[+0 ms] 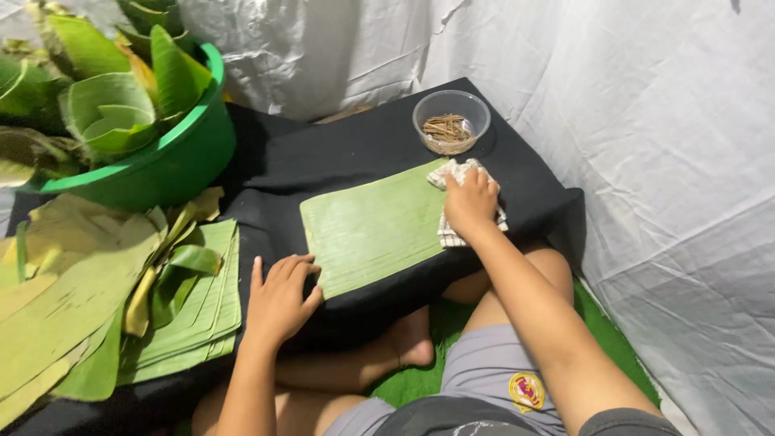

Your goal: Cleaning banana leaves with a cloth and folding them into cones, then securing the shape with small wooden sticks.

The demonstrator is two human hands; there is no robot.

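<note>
Banana leaf (375, 230) lay flat on the desk (363, 153); left hand (278, 299) open, steadied its corner; right hand (470, 200) closed on checked cloth (446, 234), wiping underway.

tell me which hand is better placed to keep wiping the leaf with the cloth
Right. The right hand already presses the checked cloth at the banana leaf's far edge, while the left hand lies flat at the leaf's near corner, likely steadying it.
</note>
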